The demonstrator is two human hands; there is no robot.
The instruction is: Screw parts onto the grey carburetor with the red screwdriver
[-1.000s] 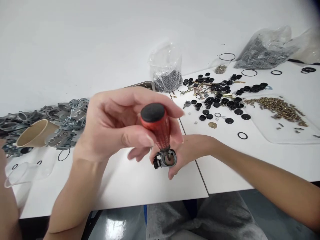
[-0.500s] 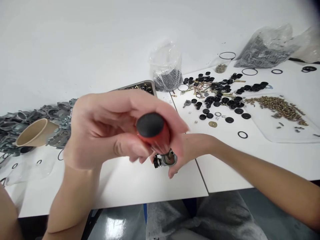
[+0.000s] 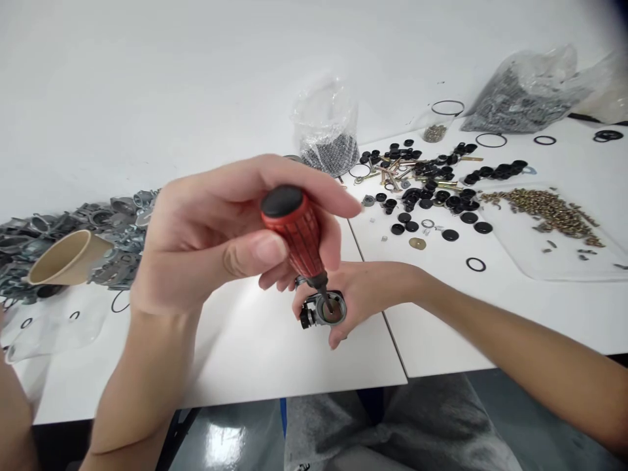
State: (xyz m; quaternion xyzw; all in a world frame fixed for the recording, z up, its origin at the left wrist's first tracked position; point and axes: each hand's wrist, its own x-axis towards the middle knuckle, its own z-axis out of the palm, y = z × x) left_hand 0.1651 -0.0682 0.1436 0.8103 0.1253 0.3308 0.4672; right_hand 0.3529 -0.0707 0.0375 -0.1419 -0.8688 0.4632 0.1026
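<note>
My left hand [image 3: 216,235] is closed round a screwdriver [image 3: 294,232] with a red handle and a black cap. The tool tilts down to the right, and its tip sits inside a small grey metal fitting [image 3: 324,310] with a black knob on its left side. My right hand [image 3: 366,294] grips that fitting from the right, just above the white table [image 3: 255,353], with its fingers curled under and round the fitting.
A heap of grey metal fittings [image 3: 98,226] and a brown paper cup [image 3: 66,258] lie at the left. Black washers and rings [image 3: 426,190], brass screws [image 3: 544,209] and clear bags of small parts [image 3: 328,131] are spread at the back and right. A seam [image 3: 377,307] divides two table tops.
The left hand has tipped the screwdriver upright and then leaning right, so the red handle shows in full again. The right hand and the fitting have stayed in place.
</note>
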